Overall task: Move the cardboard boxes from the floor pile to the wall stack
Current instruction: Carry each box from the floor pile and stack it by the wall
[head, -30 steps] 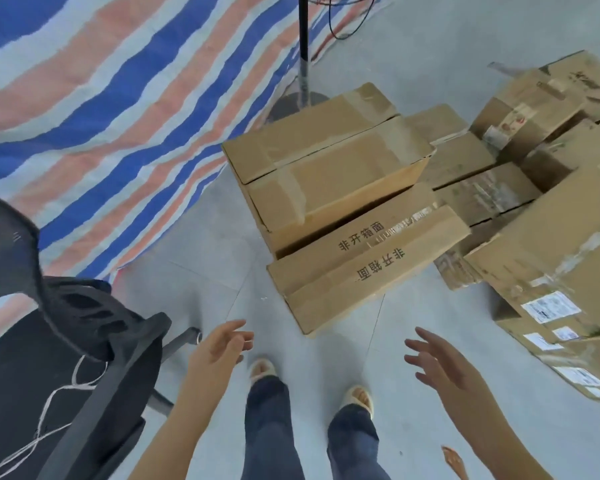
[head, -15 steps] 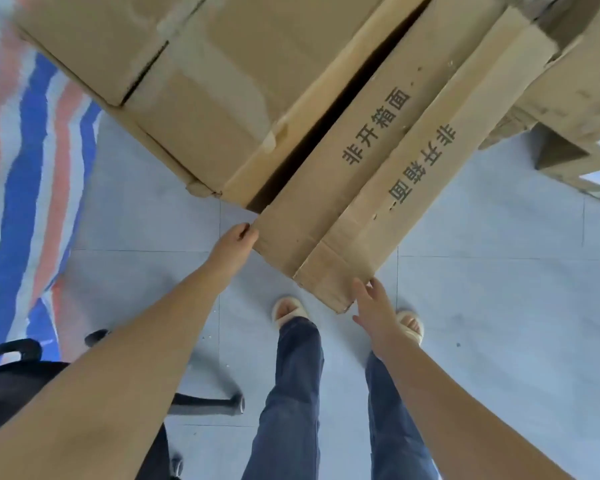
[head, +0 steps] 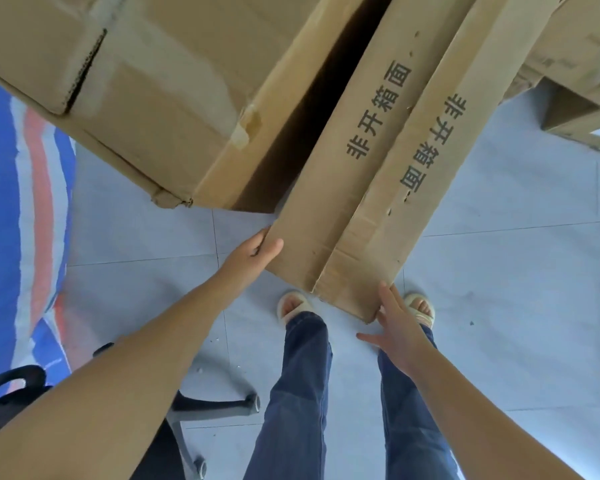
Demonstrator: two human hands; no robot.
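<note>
Grey tiled floor (head: 499, 271); striped tarp (head: 21, 202) left; office chair (head: 187, 410).

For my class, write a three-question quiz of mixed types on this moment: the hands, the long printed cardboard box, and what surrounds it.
1. True or false: the left hand grips the near left corner of the long brown cardboard box with black printed characters.
2. Multiple choice: the right hand is (A) in a fist away from the box, (B) open with fingers against the box's near right corner, (C) holding the black office chair.
3. Fill in: left of the boxes lies a tarpaulin striped blue, white and ____.

Key: 1 true; 2 B; 3 red.
</note>
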